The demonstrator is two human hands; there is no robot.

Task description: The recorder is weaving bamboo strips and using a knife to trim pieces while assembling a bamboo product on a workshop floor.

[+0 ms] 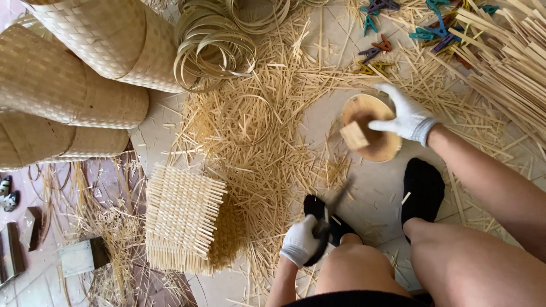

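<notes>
Bare knees [398,267] fill the bottom of the view, with two feet in black socks [422,187] planted on the floor [369,193] just beyond them. Left hand [300,241], in a white knit glove, is closed in a fist around the handle of a dark blade [333,210], which angles up and away from the fingers over the left foot; its tip is blurred. Right hand [406,118], gloved the same way, reaches out ahead of the right foot, its fingers pinched shut on a small pale wooden block [355,135] that stands on a round wooden stump [372,128]; the block sits at the near-left side of the stump's top, directly under the fingertips. Pale bamboo slivers [267,153] lie thick on the floor to the left of both hands. Further left of the left-hand fingers rests a flat woven mat [179,219] with loose strip ends sticking out. Beyond it, well away from either hand, are stacked woven baskets [68,85] and coils of thin bamboo hoops [213,45]. Past the right-hand fingers lie coloured plastic clamps [432,31], and to their right a heap of long bamboo strips [512,62].
</notes>
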